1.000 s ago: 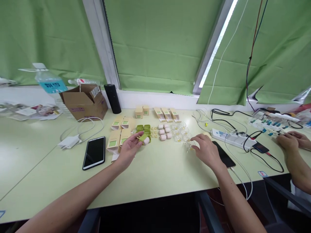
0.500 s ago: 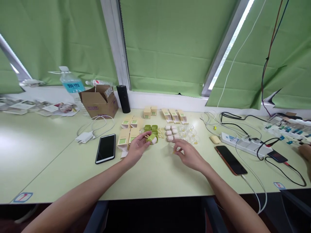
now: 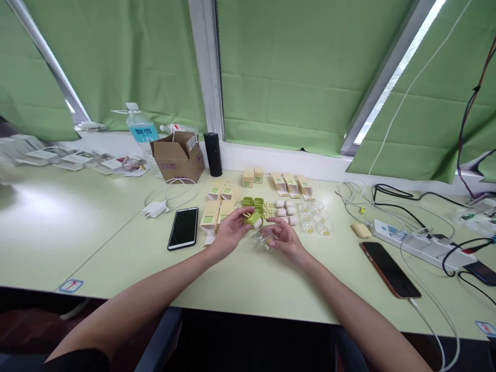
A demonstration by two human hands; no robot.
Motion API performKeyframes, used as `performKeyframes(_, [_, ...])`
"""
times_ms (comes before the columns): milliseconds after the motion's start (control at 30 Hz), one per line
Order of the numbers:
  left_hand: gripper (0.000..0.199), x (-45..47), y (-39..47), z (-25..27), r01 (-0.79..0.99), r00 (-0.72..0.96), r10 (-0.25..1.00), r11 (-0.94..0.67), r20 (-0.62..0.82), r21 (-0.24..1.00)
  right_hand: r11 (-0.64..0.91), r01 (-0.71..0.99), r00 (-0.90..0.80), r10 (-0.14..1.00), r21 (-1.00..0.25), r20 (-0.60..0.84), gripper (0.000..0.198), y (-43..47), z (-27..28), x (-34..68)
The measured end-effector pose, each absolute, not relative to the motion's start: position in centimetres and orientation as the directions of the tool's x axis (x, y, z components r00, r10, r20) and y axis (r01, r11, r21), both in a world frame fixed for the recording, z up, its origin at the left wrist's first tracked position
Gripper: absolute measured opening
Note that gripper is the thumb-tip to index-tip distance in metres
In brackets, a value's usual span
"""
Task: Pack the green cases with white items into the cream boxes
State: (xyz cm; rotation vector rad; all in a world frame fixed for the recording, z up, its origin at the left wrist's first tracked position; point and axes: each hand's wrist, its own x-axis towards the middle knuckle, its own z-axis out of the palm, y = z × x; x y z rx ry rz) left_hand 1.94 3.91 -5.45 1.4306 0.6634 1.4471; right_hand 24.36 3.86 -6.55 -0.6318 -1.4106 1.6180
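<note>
My left hand (image 3: 231,232) is closed on a small green cup (image 3: 253,219) with a white piece at its near end. Close beside it, my right hand (image 3: 285,238) pinches a clear plastic cover (image 3: 265,237) that has a yellow spot on it. The cover and the green cup are apart. Behind my hands stand several green cups (image 3: 258,202) and small yellow pieces (image 3: 270,212). Pale pink rolls (image 3: 290,211) lie to the right of those, then a group of clear covers (image 3: 308,227) with yellow spots.
Folded cream cartons (image 3: 210,214) lie left of my hands, with a black phone (image 3: 183,229) beyond them. A cardboard box (image 3: 178,160) and a black cylinder (image 3: 213,154) stand at the back. To the right are another phone (image 3: 390,268), a power strip (image 3: 418,243) and tangled cables.
My right hand has moved in closer to my left hand, and the clear cover now shows plainly in it. The left hand still holds the green cup. The view has shifted rightward relative to the table's left side.
</note>
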Motion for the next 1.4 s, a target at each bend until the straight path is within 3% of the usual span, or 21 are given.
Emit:
performKeyframes(167, [0.039, 2.2, 3.2, -4.9, -0.235, 0.176, 0.867, -0.422, 0.466, 0.875, -0.071, -0.335, -0.516, 0.848, -0.940, 0.120, 0.061, 3.5, -6.2, 23.9])
performKeyframes(467, [0.034, 2.5, 2.7, -4.7, -0.193, 0.219, 0.843, -0.455, 0.491, 0.869, -0.094, -0.344, -0.526, 0.843, -0.934, 0.109, 0.059, 3.2, -6.1, 23.7])
performKeyframes(1400, [0.026, 2.1, 2.8, -5.4, -0.176, 0.319, 0.779, -0.511, 0.540, 0.841, -0.045, -0.340, -0.521, 0.840, -0.939, 0.148, 0.058, 2.9, -5.8, 23.6])
